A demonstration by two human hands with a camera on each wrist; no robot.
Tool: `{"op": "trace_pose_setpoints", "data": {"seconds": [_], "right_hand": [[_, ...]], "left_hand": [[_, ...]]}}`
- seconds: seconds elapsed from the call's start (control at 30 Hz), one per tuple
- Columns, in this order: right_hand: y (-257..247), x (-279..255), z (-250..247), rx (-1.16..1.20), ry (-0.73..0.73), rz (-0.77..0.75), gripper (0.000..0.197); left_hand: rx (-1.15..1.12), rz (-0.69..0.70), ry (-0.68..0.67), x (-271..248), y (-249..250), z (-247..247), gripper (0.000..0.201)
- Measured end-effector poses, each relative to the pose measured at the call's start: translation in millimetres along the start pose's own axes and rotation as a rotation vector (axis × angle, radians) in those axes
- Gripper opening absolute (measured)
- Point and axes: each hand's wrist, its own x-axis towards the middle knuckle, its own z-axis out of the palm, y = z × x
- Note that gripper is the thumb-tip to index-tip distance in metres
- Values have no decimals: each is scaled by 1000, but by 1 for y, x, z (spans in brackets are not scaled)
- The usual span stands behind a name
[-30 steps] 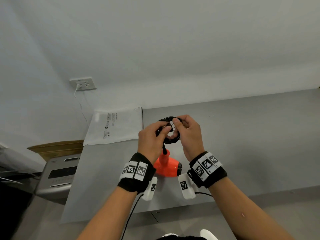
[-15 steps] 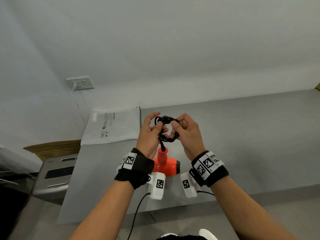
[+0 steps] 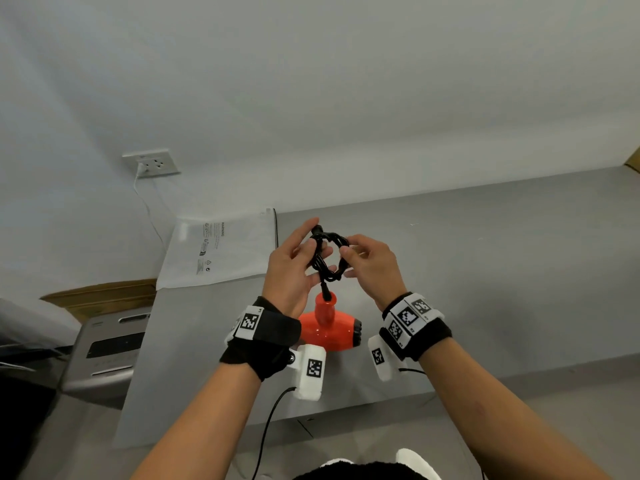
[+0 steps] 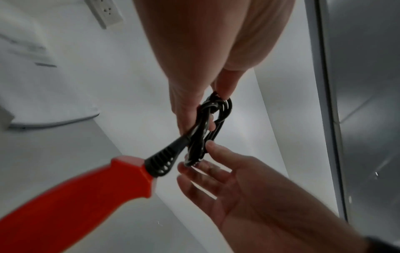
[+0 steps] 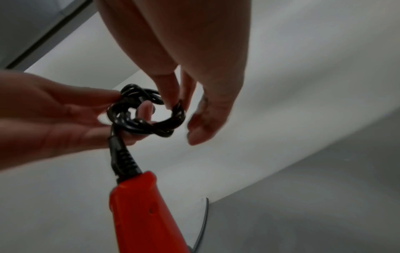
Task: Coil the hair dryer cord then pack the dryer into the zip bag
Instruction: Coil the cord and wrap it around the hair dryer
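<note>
Black cord coil [image 3: 328, 255] pinched between left hand [image 3: 292, 271], right hand [image 3: 372, 268]; dryer [image 3: 329, 329] hangs below grip.

A grey table [image 3: 485, 271] runs along the white wall — on its far left corner a white zip bag [image 3: 221, 251] with printed warning text lies flat, its left edge overhanging the table's side.

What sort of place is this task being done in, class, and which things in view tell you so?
Probably a plain workroom or utility space, not a home bathroom: a bare grey table against an unadorned white wall, a wall socket with a white cable plugged in, and a grey machine beside the table.
</note>
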Motion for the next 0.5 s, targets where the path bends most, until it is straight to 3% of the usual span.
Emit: {"op": "trace_pose_setpoints", "data": {"seconds": [0.07,0.13,0.3,0.43,0.5], "right_hand": [[1,-5,4,-221,85,-65,29],[-4,-15,7,-270,148,-127,41],[-14,-42,10,55,15,-48,20],[4,-45,-8,189,64,85,25],[13,-48,-17,194,90,89,22]], "left_hand": [[66,46,4,0,-4,2,39],[144,98,17,1,-7,5,43],[524,290,-72,-9,-17,21,60],[552,229,-266,-17,-41,22,86],[542,193,-271,-20,-50,23,84]]}}
